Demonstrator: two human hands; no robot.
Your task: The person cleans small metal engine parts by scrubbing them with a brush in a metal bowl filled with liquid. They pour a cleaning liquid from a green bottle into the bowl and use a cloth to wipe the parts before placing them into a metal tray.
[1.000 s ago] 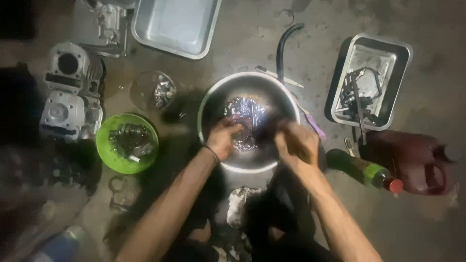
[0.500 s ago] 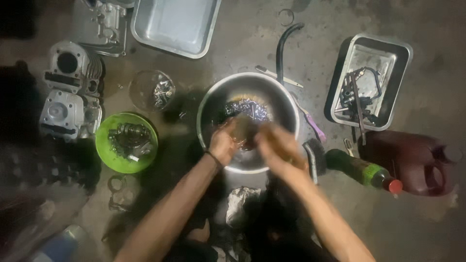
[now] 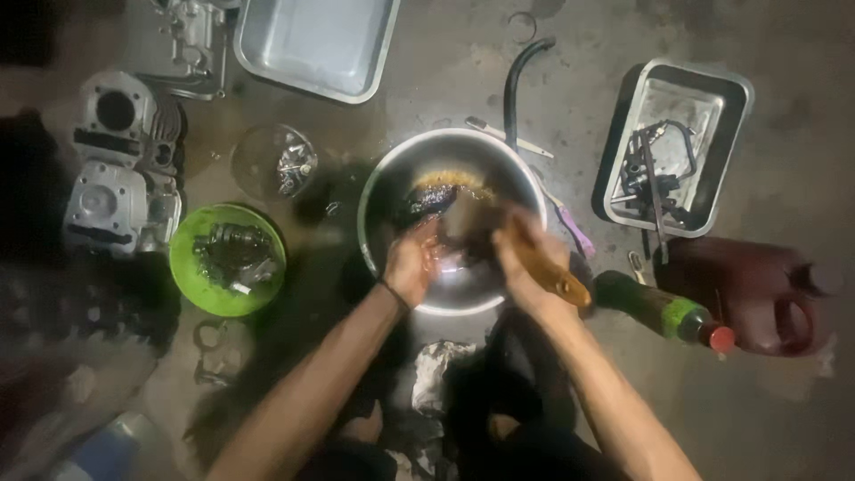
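At frame centre, over the round steel basin point(image 3: 450, 218) on the concrete floor, both hands have drawn closer together than half a second ago, scrubbing on. Left hand point(image 3: 411, 260) curls shut on a dark oily metal part point(image 3: 434, 198); right hand point(image 3: 525, 251) grips a wooden-handled brush point(image 3: 550, 272), bristles blurred against it.

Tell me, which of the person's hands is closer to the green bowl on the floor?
Left. The left hand is at the near-left rim of the metal basin, just right of the green bowl. The right hand is over the basin's right side, farther away.
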